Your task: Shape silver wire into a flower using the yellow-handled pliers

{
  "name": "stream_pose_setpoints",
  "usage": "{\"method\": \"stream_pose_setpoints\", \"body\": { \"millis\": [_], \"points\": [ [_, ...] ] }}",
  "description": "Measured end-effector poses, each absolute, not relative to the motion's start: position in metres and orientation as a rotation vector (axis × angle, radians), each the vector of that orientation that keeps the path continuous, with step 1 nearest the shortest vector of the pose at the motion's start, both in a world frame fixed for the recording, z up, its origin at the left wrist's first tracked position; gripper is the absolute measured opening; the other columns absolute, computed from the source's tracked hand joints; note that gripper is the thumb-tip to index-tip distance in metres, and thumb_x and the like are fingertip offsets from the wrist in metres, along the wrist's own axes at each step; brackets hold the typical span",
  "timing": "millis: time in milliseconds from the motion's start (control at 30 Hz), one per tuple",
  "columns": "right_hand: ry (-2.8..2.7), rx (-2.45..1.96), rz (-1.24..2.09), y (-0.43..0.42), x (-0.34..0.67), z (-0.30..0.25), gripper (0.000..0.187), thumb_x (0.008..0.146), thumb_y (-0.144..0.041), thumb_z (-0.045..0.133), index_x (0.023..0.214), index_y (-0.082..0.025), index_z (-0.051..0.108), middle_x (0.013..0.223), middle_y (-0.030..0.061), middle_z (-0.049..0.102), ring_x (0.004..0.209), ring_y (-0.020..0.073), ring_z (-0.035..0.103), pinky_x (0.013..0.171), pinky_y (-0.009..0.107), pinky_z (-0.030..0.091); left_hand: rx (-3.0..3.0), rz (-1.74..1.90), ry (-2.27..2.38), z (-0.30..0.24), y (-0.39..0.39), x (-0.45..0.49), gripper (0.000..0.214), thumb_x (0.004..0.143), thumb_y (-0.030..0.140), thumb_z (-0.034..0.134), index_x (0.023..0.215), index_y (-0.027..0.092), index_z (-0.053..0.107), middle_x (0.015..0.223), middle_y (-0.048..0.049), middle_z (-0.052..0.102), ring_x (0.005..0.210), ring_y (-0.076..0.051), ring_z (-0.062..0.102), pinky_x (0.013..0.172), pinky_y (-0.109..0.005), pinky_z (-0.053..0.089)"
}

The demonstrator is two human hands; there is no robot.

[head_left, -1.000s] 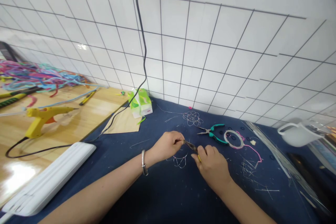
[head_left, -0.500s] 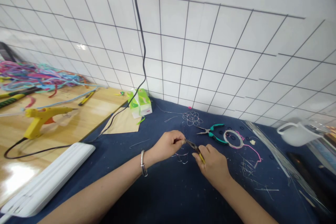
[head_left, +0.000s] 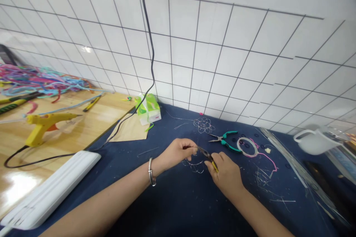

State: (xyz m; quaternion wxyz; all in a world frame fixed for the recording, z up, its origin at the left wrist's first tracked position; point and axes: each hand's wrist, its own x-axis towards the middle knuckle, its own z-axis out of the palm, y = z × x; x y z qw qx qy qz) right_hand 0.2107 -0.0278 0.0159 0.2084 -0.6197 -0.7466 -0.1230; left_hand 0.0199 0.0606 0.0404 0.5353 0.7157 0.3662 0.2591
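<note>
Head, left hand (head_left: pixel 178 152): fingertips pinched together on thin silver looped wire (head_left: pixel 194 164), mid dark blue cloth-covered desk (head_left: pixel 167 203)
Head, right hand (head_left: pixel 226 174): wrapped tight round small yellow-handled pliers (head_left: pixel 207 154), nose at the wire
Head, nearby: teal-handled pliers (head_left: pixel 226 140), toward the desk's back edge

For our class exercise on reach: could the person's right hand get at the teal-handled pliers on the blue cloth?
Probably yes: the teal-handled pliers lie just beyond the right hand on bare blue cloth, nothing between. But it grips yellow-handled pliers, working wire the left hand pinches.
</note>
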Motion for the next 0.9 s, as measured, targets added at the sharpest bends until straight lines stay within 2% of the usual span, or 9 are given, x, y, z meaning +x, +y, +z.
{"method": "stream_pose_setpoints", "body": {
  "millis": [167, 667, 900],
  "points": [
    [-2.082, -1.748, -0.279, -0.0277, 0.2113, 0.0161, 0.024, 0.086, -0.038, 0.044, 0.087, -0.018, 0.056, 0.073, 0.0027, 0.051, 0.069, 0.0128, 0.05, 0.061, 0.021, 0.033, 1.622, 0.625, 0.821, 0.0379, 0.0606, 0.0197, 0.018, 0.079, 0.027, 0.05, 0.079, 0.013, 0.062, 0.057, 0.0006, 0.056, 0.05, -0.008, 0.049, 0.052, -0.02, 0.037],
    [-2.128, -1.753, -0.253, -0.0298, 0.2105, 0.0186, 0.028, 0.086, -0.04, 0.041, 0.091, -0.017, 0.056, 0.077, 0.0048, 0.051, 0.078, 0.0168, 0.049, 0.068, 0.025, 0.035, 1.938, 0.74, 0.911, 0.0385, 0.0569, 0.0219, 0.016, 0.079, 0.019, 0.047, 0.07, 0.014, 0.058, 0.058, 0.0024, 0.053, 0.054, -0.008, 0.049, 0.052, -0.018, 0.037],
    [-2.14, -1.795, -0.308, -0.0316, 0.2088, 0.0197, 0.028, 0.087, -0.041, 0.04, 0.09, -0.018, 0.056, 0.077, 0.0051, 0.05, 0.076, 0.0175, 0.047, 0.066, 0.027, 0.032, 2.017, 0.738, 0.97, 0.037, 0.0558, 0.0234, 0.016, 0.079, 0.019, 0.046, 0.069, 0.015, 0.058, 0.057, 0.0027, 0.054, 0.054, -0.008, 0.049, 0.052, -0.018, 0.036]
  ]
}}
